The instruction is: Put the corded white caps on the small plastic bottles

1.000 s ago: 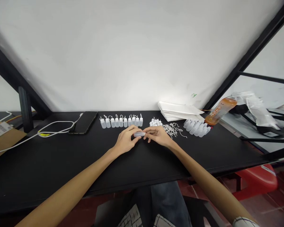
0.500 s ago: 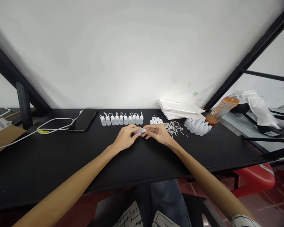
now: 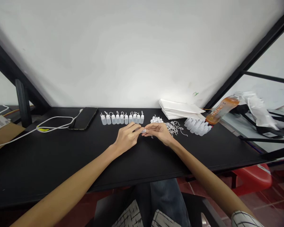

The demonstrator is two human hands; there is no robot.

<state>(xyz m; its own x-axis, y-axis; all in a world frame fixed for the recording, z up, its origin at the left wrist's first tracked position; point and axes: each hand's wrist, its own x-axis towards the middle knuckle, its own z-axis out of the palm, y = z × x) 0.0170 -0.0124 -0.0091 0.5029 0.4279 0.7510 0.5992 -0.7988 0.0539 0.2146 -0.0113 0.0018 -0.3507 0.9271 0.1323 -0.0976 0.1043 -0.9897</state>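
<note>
In the middle of the table, my left hand (image 3: pixel 127 136) is closed around a small translucent plastic dropper bottle (image 3: pixel 144 130), and its fingers cover most of the body. My right hand (image 3: pixel 159 131) meets it from the right, thumb and fingers pinched at the bottle's neck end. Any small part between those right fingertips is hidden. Behind my left hand stands a row of similar bottles (image 3: pixel 118 118) with white tops and looped straps. Close to my right hand lie a pile of white caps (image 3: pixel 156 119) and a tangle of white strap pieces (image 3: pixel 174 127).
Several bottles without straps (image 3: pixel 197 126) lie grouped on the right, near an orange drink bottle (image 3: pixel 222 110). A stack of white sheets (image 3: pixel 181 109) rests against the wall. On the left are a phone (image 3: pixel 83 119), a white cable (image 3: pixel 59 118) and some cardboard (image 3: pixel 8 134).
My left fingers have curled further over the small bottle, hiding more of it. My right hand stays pinched at its neck end. The bottles on the table have not moved.
</note>
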